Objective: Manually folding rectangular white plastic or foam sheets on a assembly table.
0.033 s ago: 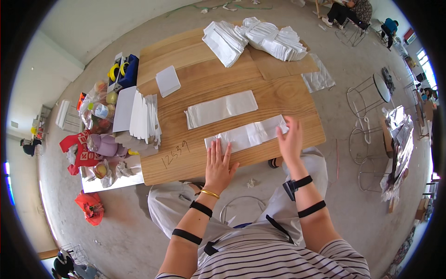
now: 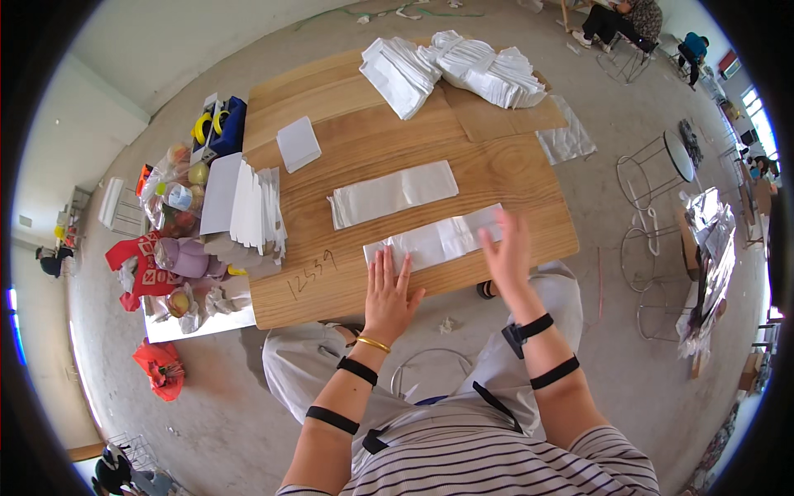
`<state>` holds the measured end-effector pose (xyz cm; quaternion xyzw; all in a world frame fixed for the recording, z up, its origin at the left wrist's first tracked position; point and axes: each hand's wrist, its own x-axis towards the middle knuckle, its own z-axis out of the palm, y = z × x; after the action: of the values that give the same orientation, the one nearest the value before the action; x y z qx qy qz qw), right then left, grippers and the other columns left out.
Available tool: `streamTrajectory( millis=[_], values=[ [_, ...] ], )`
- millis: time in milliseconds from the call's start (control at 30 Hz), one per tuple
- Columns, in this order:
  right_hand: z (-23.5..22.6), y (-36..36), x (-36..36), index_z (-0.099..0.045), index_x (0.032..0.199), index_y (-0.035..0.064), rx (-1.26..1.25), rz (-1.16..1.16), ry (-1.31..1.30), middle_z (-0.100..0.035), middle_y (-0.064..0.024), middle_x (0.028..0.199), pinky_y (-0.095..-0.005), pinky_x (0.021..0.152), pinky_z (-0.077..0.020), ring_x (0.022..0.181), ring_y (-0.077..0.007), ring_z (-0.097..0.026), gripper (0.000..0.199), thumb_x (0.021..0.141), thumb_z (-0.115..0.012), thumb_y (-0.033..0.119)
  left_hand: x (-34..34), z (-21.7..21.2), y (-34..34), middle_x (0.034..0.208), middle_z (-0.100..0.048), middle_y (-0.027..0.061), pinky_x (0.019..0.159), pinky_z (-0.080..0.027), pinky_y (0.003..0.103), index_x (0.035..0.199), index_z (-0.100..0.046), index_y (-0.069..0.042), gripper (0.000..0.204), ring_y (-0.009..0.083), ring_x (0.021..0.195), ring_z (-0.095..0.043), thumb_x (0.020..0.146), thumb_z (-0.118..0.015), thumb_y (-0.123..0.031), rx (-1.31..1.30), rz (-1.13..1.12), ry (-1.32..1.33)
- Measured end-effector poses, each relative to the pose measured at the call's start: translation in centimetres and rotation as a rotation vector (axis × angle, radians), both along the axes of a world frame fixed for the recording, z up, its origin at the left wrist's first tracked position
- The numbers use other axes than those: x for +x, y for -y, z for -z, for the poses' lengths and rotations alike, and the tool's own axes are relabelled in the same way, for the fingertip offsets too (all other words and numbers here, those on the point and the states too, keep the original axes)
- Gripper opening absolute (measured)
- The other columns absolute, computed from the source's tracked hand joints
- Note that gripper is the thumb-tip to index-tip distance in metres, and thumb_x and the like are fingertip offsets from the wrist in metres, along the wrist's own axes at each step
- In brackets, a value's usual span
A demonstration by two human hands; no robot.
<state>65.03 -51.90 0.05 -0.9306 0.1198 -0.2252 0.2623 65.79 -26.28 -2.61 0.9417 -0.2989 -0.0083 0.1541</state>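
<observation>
A long white paper strip, folded or layered like a flat paper bag (image 2: 459, 235), lies slantwise near the table's front edge. My left hand (image 2: 391, 293) presses flat on its left end, fingers stretched out. Over the right end is my right hand (image 2: 511, 256), slightly blurred, fingers apart and holding nothing; whether it touches the paper I cannot tell. Just beyond lies a stack of similar white paper strips (image 2: 395, 195), parallel to the first.
Bundled white papers (image 2: 488, 70) lie at the table's far side on brown cardboard (image 2: 504, 122). A small white card stack (image 2: 298, 145) and fanned white sheets (image 2: 252, 207) sit to the left, near a blue tape holder (image 2: 229, 132). Stools (image 2: 678, 157) stand at right.
My right hand has shifted a little to the left over the strip's right end. The left hand stays in place.
</observation>
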Motion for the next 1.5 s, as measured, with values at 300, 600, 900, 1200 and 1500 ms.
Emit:
streamTrajectory(
  millis=[300,600,900,1200,1500],
  values=[
    [2.7,-8.3,-0.1,-0.03,0.155,0.012,-0.269,-0.5,-0.271,-0.023,-0.0083,0.162,-0.0519,0.122,-0.0121,0.151,-0.0292,-0.018,0.071,0.098,-0.041,0.055,0.0,0.3,0.3,0.16,-0.016,0.0273,0.122,-0.015,0.05,0.158,-0.021,-0.016,0.079,0.0424,0.149,-0.015,0.094,-0.057,-0.044,-0.02,-0.013,-0.039],
    [3.5,-8.5,0.2,-0.032,0.154,0.0122,-0.333,-0.483,-0.239,-0.027,-0.0091,0.161,-0.0508,0.121,-0.0143,0.15,-0.0278,-0.022,0.073,0.097,-0.043,0.057,0.0,0.1,0.0,0.158,-0.017,0.0294,0.122,-0.014,0.05,0.155,-0.021,-0.003,0.09,0.0417,0.149,-0.017,0.088,-0.064,-0.045,-0.025,-0.086,-0.011],
    [3.1,-8.7,0.2,-0.029,0.155,0.0146,-0.349,-0.478,-0.313,-0.023,-0.008,0.163,-0.0495,0.122,-0.0119,0.151,-0.0274,-0.018,0.072,0.098,-0.043,0.056,0.0,-0.5,-0.7,0.16,-0.012,0.0289,0.121,-0.018,0.048,0.154,-0.013,0.005,0.098,0.0415,0.15,-0.014,0.086,-0.069,-0.039,-0.417,-0.158,-0.057],
    [1.2,-7.4,-0.2,-0.03,0.155,0.0131,-0.258,-0.493,-0.236,-0.025,-0.0096,0.162,-0.0496,0.122,-0.0121,0.151,-0.0286,-0.018,0.068,0.099,-0.05,0.046,0.1,-3.4,1.7,0.162,-0.008,0.026,0.121,-0.014,0.048,0.156,-0.006,0.003,0.085,0.0421,0.15,-0.009,0.098,-0.054,-0.037,-0.549,-0.027,-0.085],
    [0.4,-1.9,-0.6,-0.049,0.14,0.0048,-0.047,-0.175,-0.065,-0.044,-0.0149,0.149,-0.0528,0.118,-0.0226,0.143,-0.0355,-0.034,0.046,0.101,-0.051,0.03,0.5,-1.8,7.6,0.162,-0.015,0.023,0.12,-0.014,0.054,0.153,-0.016,0.007,0.084,0.044,0.149,-0.012,0.097,-0.052,-0.045,-0.174,-0.023,-0.023]
  ],
)
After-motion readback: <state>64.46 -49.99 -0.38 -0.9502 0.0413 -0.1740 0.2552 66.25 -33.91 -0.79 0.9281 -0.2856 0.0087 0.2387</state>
